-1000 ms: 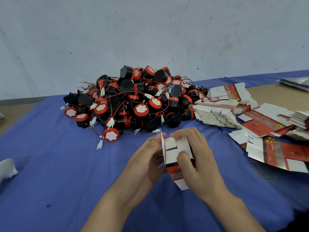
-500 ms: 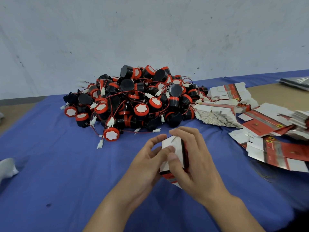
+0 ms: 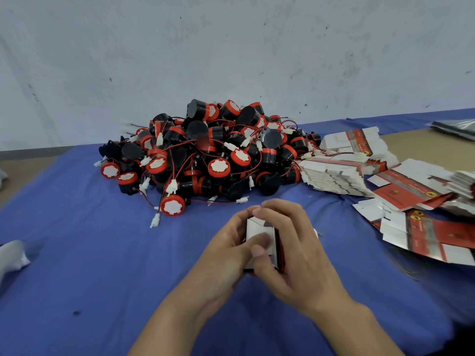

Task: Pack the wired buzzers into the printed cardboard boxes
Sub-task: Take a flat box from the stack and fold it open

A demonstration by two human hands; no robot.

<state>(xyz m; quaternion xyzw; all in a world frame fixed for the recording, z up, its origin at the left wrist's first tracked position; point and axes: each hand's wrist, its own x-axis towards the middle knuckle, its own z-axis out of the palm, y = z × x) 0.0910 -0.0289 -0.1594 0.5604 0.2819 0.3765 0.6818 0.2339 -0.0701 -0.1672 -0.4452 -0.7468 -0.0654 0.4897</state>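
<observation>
Buzzers lie heaped on the tabletop. Just nearer, your left hand and right hand both grip one box, seemingly folding its end flaps; next, tuck them in firmly. Flat boxes lie right.

Forearms converge toward centre. The left hand and right hand both grip one box, fingers curled round it, thumbs pressing on its face.

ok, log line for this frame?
left hand: holds box | right hand: holds box | buzzer pile: beyond | flat boxes: right
</observation>
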